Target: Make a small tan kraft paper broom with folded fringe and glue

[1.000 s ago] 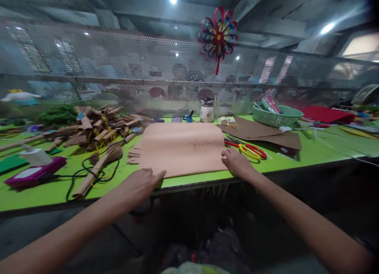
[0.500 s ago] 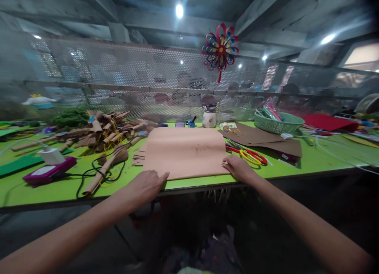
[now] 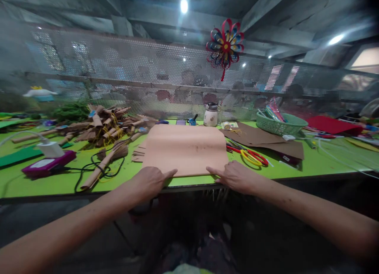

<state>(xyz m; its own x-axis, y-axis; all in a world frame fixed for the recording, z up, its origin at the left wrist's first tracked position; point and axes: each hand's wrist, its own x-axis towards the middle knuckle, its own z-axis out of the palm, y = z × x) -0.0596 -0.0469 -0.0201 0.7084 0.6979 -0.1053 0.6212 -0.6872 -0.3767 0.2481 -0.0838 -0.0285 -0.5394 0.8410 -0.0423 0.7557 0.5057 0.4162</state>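
A tan sheet of paper (image 3: pixel 183 151) lies doubled over on the green table, its back part bulging in a soft curve and small dark specks on its top. At the front left edge of the paper is my left hand (image 3: pixel 152 181), knuckles bent, one digit stretched along the edge. My right hand (image 3: pixel 237 177) holds the front right edge, with one finger stretched inward over the paper and another digit below it. The undersides of both hands are hidden. Narrow brown strips (image 3: pixel 139 152) stick out at the paper's left side.
Scissors with red and yellow handles (image 3: pixel 251 157) lie right of the paper, before brown card (image 3: pixel 257 136) and a green basket (image 3: pixel 281 124). To the left are rolled brown paper pieces (image 3: pixel 108 126), a black cable (image 3: pixel 118 169) and a purple power block (image 3: pixel 49 163). A jar (image 3: pixel 211 115) stands behind.
My right hand has slid left along the front edge, from the paper's right corner towards the middle. My left hand has shifted slightly, its digit further right. The paper remains folded over.
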